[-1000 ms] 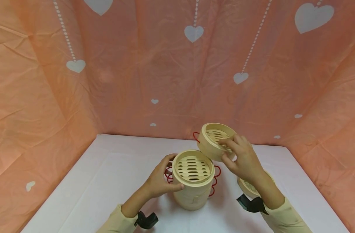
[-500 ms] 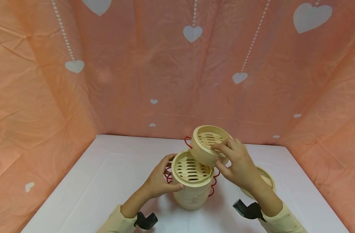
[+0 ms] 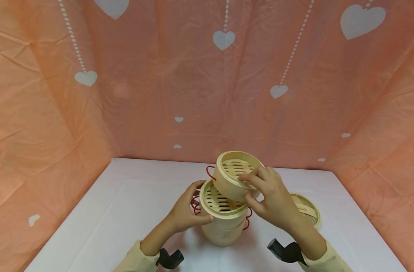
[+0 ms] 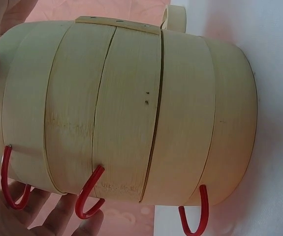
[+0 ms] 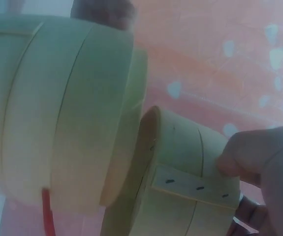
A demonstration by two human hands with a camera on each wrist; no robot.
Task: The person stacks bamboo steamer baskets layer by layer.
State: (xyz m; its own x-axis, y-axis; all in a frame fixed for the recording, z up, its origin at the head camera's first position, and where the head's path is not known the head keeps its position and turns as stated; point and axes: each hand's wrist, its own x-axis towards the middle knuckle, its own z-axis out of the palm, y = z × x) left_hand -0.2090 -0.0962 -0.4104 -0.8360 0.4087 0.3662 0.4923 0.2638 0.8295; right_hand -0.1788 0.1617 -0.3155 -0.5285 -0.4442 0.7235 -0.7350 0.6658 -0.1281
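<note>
A stack of bamboo steamer baskets (image 3: 224, 228) with red loop handles stands upright on the table. My left hand (image 3: 186, 209) grips its left side near the top, thumb at the front of the rim; in the left wrist view its fingers (image 4: 57, 216) curl behind the red handles. My right hand (image 3: 273, 196) pinches the wall of another steamer basket (image 3: 227, 185), fingers inside and thumb outside. That basket is tilted over the far right part of the stack's slatted top. In the right wrist view the held basket (image 5: 180, 167) sits close against the stack's top rim (image 5: 126, 137).
A round bamboo lid (image 3: 307, 207) with a strap handle lies on the white table (image 3: 152, 189) to the right, partly behind my right forearm. A pink cloth backdrop (image 3: 179, 75) with hearts rises behind the table and along both sides.
The right hand has moved left and slightly down with its basket, which now overlaps the stack's top. More of the lid shows on the right. My left hand has stayed on the stack.
</note>
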